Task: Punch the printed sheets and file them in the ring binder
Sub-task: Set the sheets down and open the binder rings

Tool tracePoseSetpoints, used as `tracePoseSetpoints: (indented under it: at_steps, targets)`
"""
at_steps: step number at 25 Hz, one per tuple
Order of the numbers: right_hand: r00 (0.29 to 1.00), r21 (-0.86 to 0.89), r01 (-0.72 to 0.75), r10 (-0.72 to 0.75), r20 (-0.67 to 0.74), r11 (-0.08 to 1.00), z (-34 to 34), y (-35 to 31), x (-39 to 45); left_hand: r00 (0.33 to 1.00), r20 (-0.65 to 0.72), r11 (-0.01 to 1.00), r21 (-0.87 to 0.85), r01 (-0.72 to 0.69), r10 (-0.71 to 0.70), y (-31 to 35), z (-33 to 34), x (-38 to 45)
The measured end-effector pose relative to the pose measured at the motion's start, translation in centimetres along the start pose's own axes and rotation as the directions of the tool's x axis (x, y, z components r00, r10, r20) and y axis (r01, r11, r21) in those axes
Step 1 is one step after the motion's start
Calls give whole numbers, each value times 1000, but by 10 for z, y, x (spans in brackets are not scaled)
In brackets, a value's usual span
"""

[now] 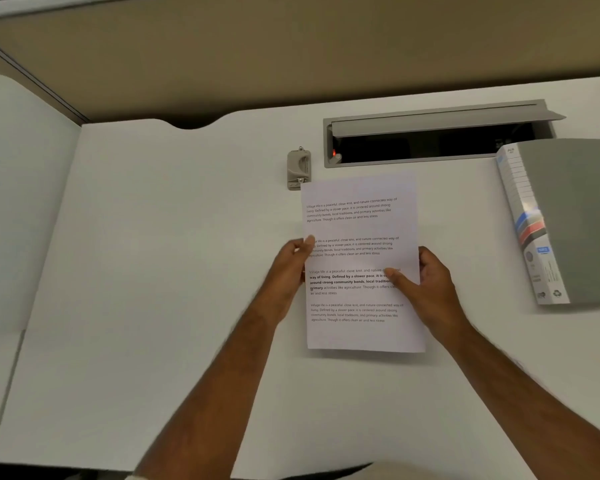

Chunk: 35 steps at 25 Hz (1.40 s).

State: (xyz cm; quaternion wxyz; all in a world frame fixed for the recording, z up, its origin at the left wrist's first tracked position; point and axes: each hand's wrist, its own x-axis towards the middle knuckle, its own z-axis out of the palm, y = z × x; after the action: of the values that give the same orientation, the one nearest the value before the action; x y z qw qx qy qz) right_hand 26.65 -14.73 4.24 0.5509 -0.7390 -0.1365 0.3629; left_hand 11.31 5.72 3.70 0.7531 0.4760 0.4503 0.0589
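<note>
The printed sheets [357,230], white with several paragraphs of black text, are held upright-facing in the middle of the white desk [153,271]. My left hand [290,268] grips their left edge, thumb on top. My right hand [426,289] grips the right edge, thumb across the text. A small grey hole punch [298,166] lies on the desk just beyond the sheets' top left corner. The grey ring binder [568,216] lies closed at the right, its labelled spine towards the sheets.
A grey cable hatch [433,133] stands open in the desk behind the sheets, a red light inside. A beige partition wall [291,57] runs along the back. The desk has a curved notch at the back and a side wing at the left.
</note>
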Motion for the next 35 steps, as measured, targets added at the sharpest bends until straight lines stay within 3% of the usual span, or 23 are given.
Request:
tracePoseSetpoints:
  at_steps: [2, 4, 10, 20, 29, 35]
  targets:
    - [1000, 9, 8, -8, 11, 1000, 0, -3, -9, 996, 90, 995, -91, 29, -21, -7, 3, -22]
    - [1000, 4, 19, -19, 23, 1000, 0, -5, -20, 992, 123, 997, -76, 13, -3, -11, 7, -44]
    - [998, -42, 65, -64, 15, 997, 3, -6, -53, 998, -1, 996, 61, -57, 58, -20, 14, -86]
    - [965, -97, 258, -262, -31, 961, -7, -52, -78, 924, 2, 900, 228, -372, 382, 16, 24, -123]
    - [981, -134, 196, -195, 24, 971, -8, -22, -87, 949, 49, 889, 337, -309, 311, -15, 21, -124]
    - [970, -136, 238, -243, -18, 962, -15, -31, -86, 926, 67, 863, 342, -372, 372, 0, 25, -122]
